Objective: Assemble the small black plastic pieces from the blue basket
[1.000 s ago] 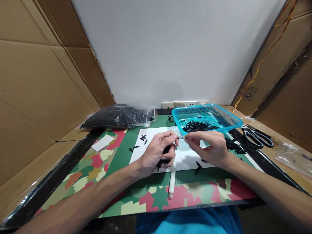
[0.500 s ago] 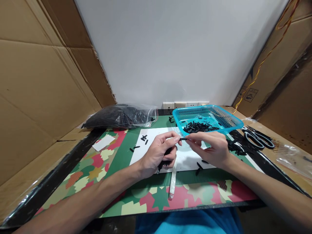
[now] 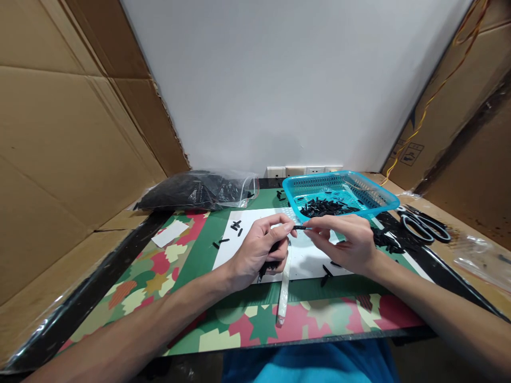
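My left hand point(image 3: 268, 246) pinches one end of a short thin black piece point(image 3: 299, 227) between thumb and forefinger. Its other fingers curl around a bunch of black pieces point(image 3: 263, 270), partly hidden in the palm. At the opposite end of the thin piece, my right hand point(image 3: 346, 240) closes its thumb and fingertips. Both hands are above a white sheet point(image 3: 307, 268), with several loose black pieces point(image 3: 326, 274) lying on it. Behind the right hand stands a blue plastic basket point(image 3: 293, 198) holding a heap of black pieces point(image 3: 325, 207).
A clear bag point(image 3: 195, 190) full of black material lies at the back left. Scissors point(image 3: 425, 226) and a black pile point(image 3: 386, 240) are on the right. A white strip point(image 3: 283, 300) lies on the patterned mat point(image 3: 223, 319). Cardboard walls point(image 3: 72, 133) flank the table.
Almost nothing differs. Both hands keep their places, and the thin black piece between their fingertips has shifted very slightly.
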The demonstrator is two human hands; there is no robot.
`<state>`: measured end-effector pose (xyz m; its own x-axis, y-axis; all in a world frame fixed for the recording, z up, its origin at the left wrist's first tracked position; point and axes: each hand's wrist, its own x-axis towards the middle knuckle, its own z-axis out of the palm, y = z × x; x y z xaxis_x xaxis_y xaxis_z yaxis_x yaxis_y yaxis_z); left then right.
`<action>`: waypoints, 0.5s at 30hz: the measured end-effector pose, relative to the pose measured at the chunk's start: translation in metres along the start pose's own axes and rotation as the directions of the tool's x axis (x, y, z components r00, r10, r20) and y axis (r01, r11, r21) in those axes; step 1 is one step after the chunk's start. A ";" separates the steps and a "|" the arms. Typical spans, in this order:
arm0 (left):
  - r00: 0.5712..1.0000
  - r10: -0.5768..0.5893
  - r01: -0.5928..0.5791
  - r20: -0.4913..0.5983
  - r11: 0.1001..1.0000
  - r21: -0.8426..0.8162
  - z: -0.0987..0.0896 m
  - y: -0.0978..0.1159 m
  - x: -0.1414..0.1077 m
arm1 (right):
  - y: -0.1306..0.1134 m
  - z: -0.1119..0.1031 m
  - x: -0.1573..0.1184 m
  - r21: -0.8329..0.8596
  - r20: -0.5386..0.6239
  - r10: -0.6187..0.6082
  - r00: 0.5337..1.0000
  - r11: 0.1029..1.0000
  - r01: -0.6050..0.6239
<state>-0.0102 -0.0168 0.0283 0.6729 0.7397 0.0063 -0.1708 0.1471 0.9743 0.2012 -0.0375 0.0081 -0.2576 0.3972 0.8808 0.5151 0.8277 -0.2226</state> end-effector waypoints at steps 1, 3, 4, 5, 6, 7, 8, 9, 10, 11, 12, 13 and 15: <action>1.000 -0.002 0.002 -0.002 1.000 -0.001 0.000 0.000 0.000 | 0.000 0.000 0.000 0.002 0.004 0.001 1.000 1.000 -0.001; 1.000 -0.008 0.008 -0.002 1.000 -0.001 0.000 0.000 0.000 | -0.001 0.000 0.000 0.001 0.004 0.002 1.000 1.000 -0.002; 1.000 -0.009 0.009 -0.001 1.000 -0.002 0.000 0.000 0.000 | -0.001 0.000 0.000 0.001 0.003 0.001 1.000 1.000 -0.001; 1.000 -0.010 0.010 0.000 1.000 -0.001 0.000 0.000 0.000 | -0.001 0.000 0.000 0.001 0.002 0.001 1.000 1.000 -0.001; 1.000 -0.011 0.011 0.000 1.000 -0.001 0.000 0.000 0.000 | -0.001 0.000 0.000 0.001 0.000 0.001 1.000 1.000 -0.001; 1.000 -0.011 0.011 0.000 1.000 -0.001 0.000 0.000 0.000 | -0.001 0.000 0.000 0.000 0.000 0.001 1.000 1.000 -0.001; 1.000 -0.011 0.011 -0.001 1.000 -0.001 0.000 0.000 0.000 | -0.002 0.000 0.000 -0.001 0.000 0.002 1.000 1.000 -0.002; 1.000 -0.011 0.011 -0.001 1.000 -0.001 0.001 0.001 0.000 | -0.002 0.000 0.000 -0.001 0.000 0.002 1.000 1.000 -0.002; 1.000 -0.012 0.012 -0.002 1.000 0.000 0.001 0.001 0.000 | -0.002 0.000 0.000 -0.002 0.000 0.003 1.000 1.000 -0.003; 1.000 -0.012 0.012 -0.003 1.000 0.000 0.001 0.001 -0.001 | -0.002 0.000 0.000 -0.002 0.000 0.005 1.000 1.000 -0.005; 1.000 -0.014 0.014 -0.003 1.000 0.002 0.001 0.001 -0.001 | -0.002 0.000 0.000 -0.001 0.001 0.007 1.000 1.000 -0.007; 1.000 -0.016 0.016 -0.004 1.000 0.003 0.001 0.001 -0.001 | -0.002 0.000 0.000 0.000 0.001 0.009 1.000 1.000 -0.009; 1.000 -0.019 0.019 -0.007 1.000 0.007 0.002 0.001 -0.001 | -0.002 0.000 0.001 0.000 0.002 0.014 1.000 1.000 -0.014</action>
<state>-0.0097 -0.0184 0.0302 0.6708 0.7415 -0.0140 -0.1532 0.1570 0.9757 0.2004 -0.0389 0.0091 -0.2522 0.4094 0.8768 0.5184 0.8223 -0.2348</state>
